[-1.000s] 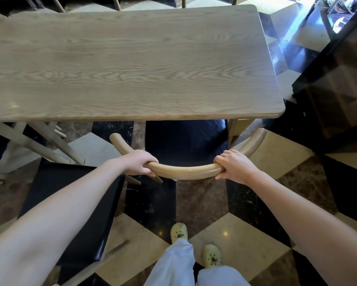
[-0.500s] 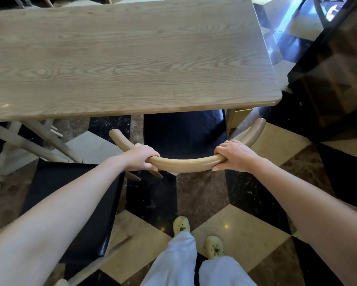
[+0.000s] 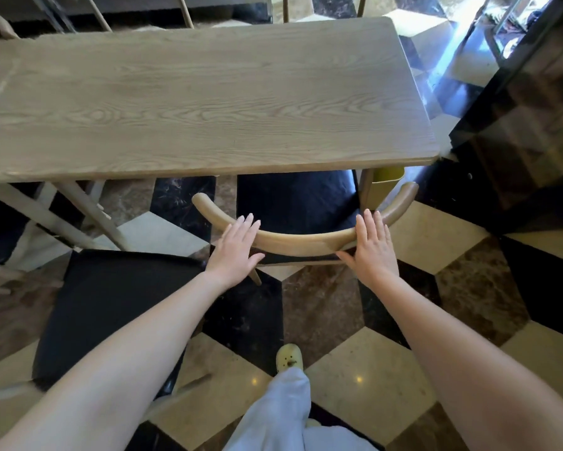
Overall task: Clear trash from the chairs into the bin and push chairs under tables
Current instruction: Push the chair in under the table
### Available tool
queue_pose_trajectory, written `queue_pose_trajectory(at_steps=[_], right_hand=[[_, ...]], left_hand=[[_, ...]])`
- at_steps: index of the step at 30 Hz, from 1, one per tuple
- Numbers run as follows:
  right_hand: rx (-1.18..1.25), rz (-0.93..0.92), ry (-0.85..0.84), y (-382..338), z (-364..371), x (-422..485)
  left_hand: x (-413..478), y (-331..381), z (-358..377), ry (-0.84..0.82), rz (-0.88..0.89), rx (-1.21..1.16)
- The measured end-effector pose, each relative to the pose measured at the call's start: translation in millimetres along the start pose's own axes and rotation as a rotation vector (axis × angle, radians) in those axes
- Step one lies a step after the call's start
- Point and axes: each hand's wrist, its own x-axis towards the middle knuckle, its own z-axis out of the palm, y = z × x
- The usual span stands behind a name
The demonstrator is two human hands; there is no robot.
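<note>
Now both flat, open hands, left hand (image 3: 234, 252) and right hand (image 3: 373, 248), press the chair (image 3: 301, 239) facing the table (image 3: 192, 102).

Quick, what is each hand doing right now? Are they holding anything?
Left hand: open, flat over the curved light wooden chair backrest, gripping nothing.
Right hand: open, fingers spread over the same backrest, gripping nothing.

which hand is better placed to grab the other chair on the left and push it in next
Left. The left hand lies open on the curved backrest right beside the second chair's black seat, which sits out from under the table. The right hand is on the far end and would have to cross over.
</note>
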Motion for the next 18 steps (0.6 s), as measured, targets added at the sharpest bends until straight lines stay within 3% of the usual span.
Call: queue_pose_trajectory(at_steps=[7,13,18], right_hand=[[0.245,0.111,-0.130,-37,12,-53],[0.091,-0.043,-0.605,-74,12,-97],[-0.143,-0.218,-1.007,-136,5,-130]], left_hand=[[-81,9,16,-0.164,-0.086,0.076],[-162,12,1,-0.386,-0.244,-0.208],[-236,0,-23,-0.524,-0.343,-0.251]])
